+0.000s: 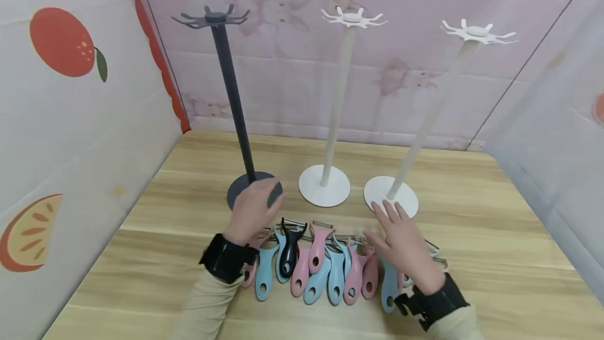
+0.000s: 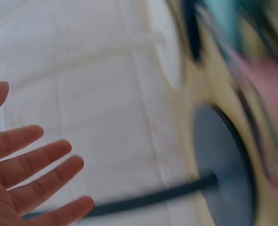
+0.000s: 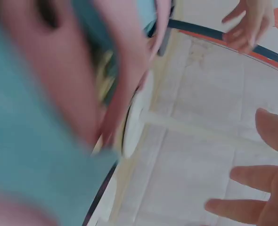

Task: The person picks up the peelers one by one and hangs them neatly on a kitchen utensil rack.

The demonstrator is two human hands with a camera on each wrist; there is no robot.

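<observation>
On the left of the wooden tabletop [image 1: 472, 214] stands the dark grey stand [image 1: 231, 93], a tall pole with a ring of hooks on top and a round base for steadiness. The left hand [image 1: 255, 209] hovers over that base with its fingers [image 2: 35, 165] spread and relaxed, holding nothing. Just below it, nearer the person, a row of peelers [image 1: 325, 266] lies flat in pink, light blue and one black, handles pointing toward the person and overlapping each other, apparently laid within easy reach. Behind the row the middle white stand [image 1: 337, 98] rises, then the right white stand [image 1: 439, 98], both hook crowns bare. The right hand [image 1: 403, 243] hangs over the right end of the row, its fingers [image 3: 252, 207] loosely straight and gripping nothing; whether it touches a peeler I cannot tell.
</observation>
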